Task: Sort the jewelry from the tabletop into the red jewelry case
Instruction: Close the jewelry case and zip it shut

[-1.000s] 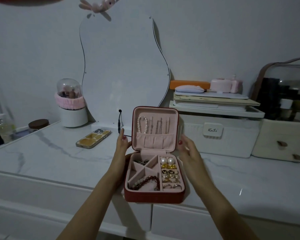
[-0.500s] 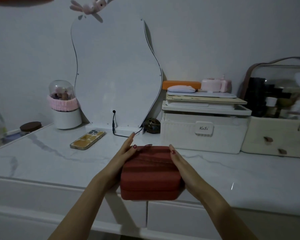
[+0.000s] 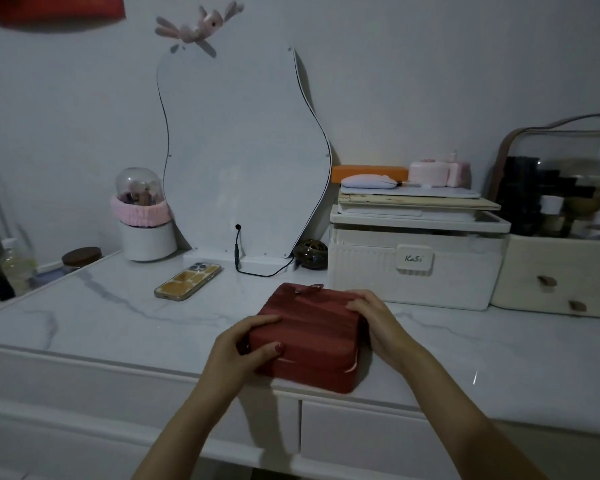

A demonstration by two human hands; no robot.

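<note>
Head view: a marble-patterned tabletop [image 3: 84, 317] seen from above its near edge, in dim light.
Red jewelry case: the red jewelry case [image 3: 309, 336] lies at the near edge of the tabletop, about mid-scene, turned slightly askew; its lid is down, with a thin pale gap showing at the near right corner.
Left hand: the left hand [image 3: 243, 344] grips the case's near left corner, fingers curled along the left side, thumb pressed on the lid.
Right hand: the right hand [image 3: 374, 320] holds the far right corner, fingers curled over the lid's edge, palm against the right side.
Phone: a phone [image 3: 187, 280] with a yellow-patterned back lies flat, left of and beyond the case, well apart from it.
Mirror: a wavy-edged mirror [image 3: 243, 161] stands at the far wall, a black cable trailing from its base.
White storage box: a white storage box [image 3: 413, 268] sits just beyond the case on the right, labelled "KaSi".
Brush holder: a domed brush holder [image 3: 142, 220] stands far left, wrapped in a pink band.
</note>
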